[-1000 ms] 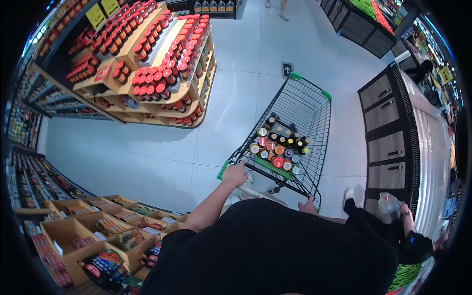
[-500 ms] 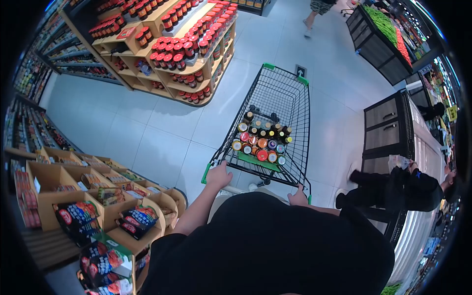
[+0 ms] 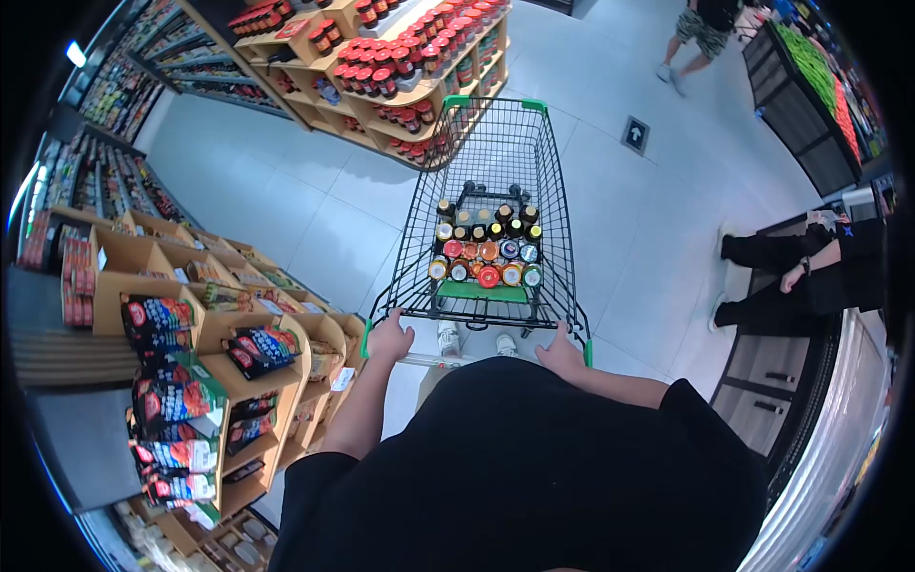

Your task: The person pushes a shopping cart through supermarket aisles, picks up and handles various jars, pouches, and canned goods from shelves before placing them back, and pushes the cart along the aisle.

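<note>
A black wire shopping cart [image 3: 413, 232] with green corner pieces stands straight ahead of me. My left hand [image 3: 389, 339] is closed around the left end of its handle, thumb pointing inward. At the right end, my right hand [image 3: 561, 355] grips the same handle, some of its fingers hidden behind the thumb and bar. Rows of jars and bottles [image 3: 488, 251] with colored lids stand upright in the near part of the cart, behind a green panel [image 3: 483, 292].
A wooden shelf of red-lidded jars [image 3: 381, 81] lies close to the cart's front left. Bagged goods fill a wooden stand [image 3: 257, 367] at my left. A person in black [image 3: 801, 276] stands on the right; another in patterned shorts [image 3: 703, 36] is farther ahead. A vegetable display [image 3: 810, 81] stands far right.
The cart has swung leftward in view, its front now overlapping the jar shelf. Both hands keep their grip. The floor arrow and the person in shorts appear farther right.
</note>
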A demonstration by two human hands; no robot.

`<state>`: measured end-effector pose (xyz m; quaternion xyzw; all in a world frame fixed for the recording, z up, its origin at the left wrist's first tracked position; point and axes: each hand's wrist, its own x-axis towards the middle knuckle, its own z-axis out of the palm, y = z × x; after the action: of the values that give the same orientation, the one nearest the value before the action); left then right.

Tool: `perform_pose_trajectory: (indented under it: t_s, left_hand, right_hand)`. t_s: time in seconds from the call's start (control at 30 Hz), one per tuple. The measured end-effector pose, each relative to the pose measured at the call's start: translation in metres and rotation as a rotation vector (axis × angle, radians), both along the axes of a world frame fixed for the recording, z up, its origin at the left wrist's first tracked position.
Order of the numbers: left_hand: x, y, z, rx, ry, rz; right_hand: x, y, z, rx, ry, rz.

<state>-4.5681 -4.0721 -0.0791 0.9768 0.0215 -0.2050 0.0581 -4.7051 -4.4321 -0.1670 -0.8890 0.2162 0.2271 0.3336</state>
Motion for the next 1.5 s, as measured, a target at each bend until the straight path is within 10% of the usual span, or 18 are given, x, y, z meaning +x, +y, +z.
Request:
perform_pose_trajectory:
  t_s: [0.4, 0.7, 1.37, 1.5]
  left_hand:
    - [-0.085, 0.003, 0.0, -0.058, -0.056, 0.293]
    - [-0.15, 0.009, 0.027, -0.127, 0.108, 0.387]
    - [-0.042, 0.049, 0.044, -0.459, 0.015, 0.592]
    - [-0.021, 0.081, 0.077, -0.466, -0.002, 0.647]
  right_hand:
    - [0.022, -0.019, 0.042, 0.108, -0.04, 0.213]
    - [-0.025, -0.006, 0.065, 0.008, -0.713, 0.329]
    - [0.217, 0.046, 0.13, -0.263, -0.692, 0.539]
    - [0.222, 0.098, 0.173, -0.199, -0.477, 0.901]
